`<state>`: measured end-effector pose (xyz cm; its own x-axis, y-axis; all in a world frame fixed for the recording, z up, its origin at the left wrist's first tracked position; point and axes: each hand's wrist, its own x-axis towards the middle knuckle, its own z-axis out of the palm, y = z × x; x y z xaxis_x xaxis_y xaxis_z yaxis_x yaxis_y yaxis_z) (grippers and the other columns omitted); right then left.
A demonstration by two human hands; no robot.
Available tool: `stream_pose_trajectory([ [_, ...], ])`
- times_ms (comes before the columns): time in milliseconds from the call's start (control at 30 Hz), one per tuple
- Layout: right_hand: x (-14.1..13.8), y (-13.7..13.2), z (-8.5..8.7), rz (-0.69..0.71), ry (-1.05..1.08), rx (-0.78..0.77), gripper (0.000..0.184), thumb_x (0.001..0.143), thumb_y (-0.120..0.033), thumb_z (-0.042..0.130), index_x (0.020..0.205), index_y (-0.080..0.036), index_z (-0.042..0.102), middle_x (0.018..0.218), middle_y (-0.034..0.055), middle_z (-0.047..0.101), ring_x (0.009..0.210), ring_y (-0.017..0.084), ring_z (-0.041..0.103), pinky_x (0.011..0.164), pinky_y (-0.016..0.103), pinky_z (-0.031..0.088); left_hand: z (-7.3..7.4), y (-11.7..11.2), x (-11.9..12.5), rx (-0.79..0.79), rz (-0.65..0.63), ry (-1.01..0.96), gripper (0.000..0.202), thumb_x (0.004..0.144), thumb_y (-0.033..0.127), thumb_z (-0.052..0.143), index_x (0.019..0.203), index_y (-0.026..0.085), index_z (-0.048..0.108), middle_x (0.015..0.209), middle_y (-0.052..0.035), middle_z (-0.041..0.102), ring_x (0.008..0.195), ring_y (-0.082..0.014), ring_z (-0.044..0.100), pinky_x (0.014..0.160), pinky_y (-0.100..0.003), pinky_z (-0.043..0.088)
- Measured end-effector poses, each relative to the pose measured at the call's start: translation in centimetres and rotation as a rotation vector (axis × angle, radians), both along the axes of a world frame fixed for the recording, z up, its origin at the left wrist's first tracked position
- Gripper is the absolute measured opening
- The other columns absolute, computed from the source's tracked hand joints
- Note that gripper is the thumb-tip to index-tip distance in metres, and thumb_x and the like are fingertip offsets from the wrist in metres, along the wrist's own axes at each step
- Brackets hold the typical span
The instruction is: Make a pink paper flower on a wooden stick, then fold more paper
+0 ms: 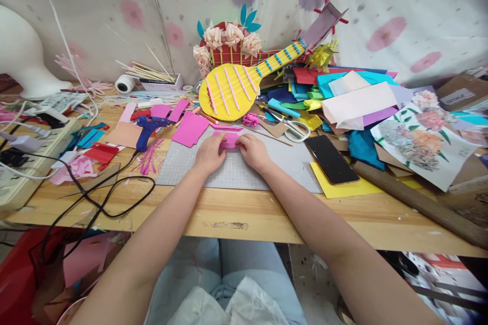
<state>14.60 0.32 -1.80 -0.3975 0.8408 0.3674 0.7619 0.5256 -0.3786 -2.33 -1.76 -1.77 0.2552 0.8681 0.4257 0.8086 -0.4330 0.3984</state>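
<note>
Both hands meet over a grey cutting mat (190,167) at the table's middle. My left hand (209,153) and my right hand (253,151) are closed, pinching a small piece of pink paper (230,140) between their fingertips. The piece rests on or just above the mat; I cannot tell which. More pink sheets (189,128) lie just beyond the left hand. A small pink paper flower (250,119) sits behind the right hand.
A blue glue gun (149,126) with a black cord lies at the left. Scissors (293,129), a black phone (331,159) and a heap of coloured paper (343,96) fill the right. A yellow paper guitar (232,89) leans at the back. A power strip (23,162) sits far left.
</note>
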Motion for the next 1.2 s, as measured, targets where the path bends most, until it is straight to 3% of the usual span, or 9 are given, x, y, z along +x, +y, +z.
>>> stream_pose_trajectory([
  [200,1.0,0.6,-0.6,0.048,0.184,-0.057,0.014,0.077,-0.015,0.052,0.082,-0.019,0.065,0.094,0.0042,0.061,0.092,0.016,0.052,0.083,0.029,0.04,0.5,-0.1,-0.3,0.004,0.066,0.007,0.045,0.075,0.011,0.048,0.119,0.018,0.049,0.101,-0.0043,0.063,0.098,-0.0188,0.053,0.091,-0.033,0.04],
  [367,1.1,0.3,-0.4,0.048,0.144,-0.072,0.015,0.078,-0.017,0.053,0.086,-0.019,0.066,0.087,0.0038,0.061,0.087,0.016,0.051,0.081,0.029,0.039,1.0,-0.4,-0.3,0.009,0.155,0.089,0.04,0.077,0.011,0.046,0.114,0.021,0.054,0.097,-0.0046,0.064,0.102,-0.0223,0.05,0.092,-0.038,0.038],
  [567,1.0,0.3,-0.5,0.01,0.155,-0.13,0.019,0.079,-0.02,0.053,0.095,-0.019,0.063,0.081,0.0029,0.064,0.081,0.015,0.053,0.075,0.027,0.04,0.4,-0.2,-0.5,-0.064,0.155,0.047,0.032,0.078,0.019,0.05,0.108,0.021,0.061,0.091,-0.0024,0.067,0.094,-0.0201,0.053,0.086,-0.034,0.042],
  [900,-0.4,0.3,-0.2,-0.168,0.18,-0.199,0.023,0.078,-0.021,0.049,0.1,-0.02,0.055,0.084,0.0015,0.064,0.079,0.016,0.055,0.069,0.028,0.041,0.1,0.6,-0.3,-0.179,0.293,-0.117,0.037,0.079,0.029,0.052,0.114,0.021,0.056,0.084,-0.0018,0.068,0.089,-0.021,0.057,0.078,-0.034,0.045],
  [1200,-1.0,-0.2,0.1,-0.166,0.002,-0.097,0.019,0.08,-0.019,0.042,0.095,-0.018,0.053,0.09,0.0067,0.062,0.086,0.019,0.053,0.071,0.03,0.04,0.4,0.5,0.7,-0.13,0.377,-0.025,0.046,0.077,0.026,0.055,0.121,0.02,0.044,0.084,-0.0047,0.066,0.096,-0.0246,0.056,0.078,-0.036,0.044],
])
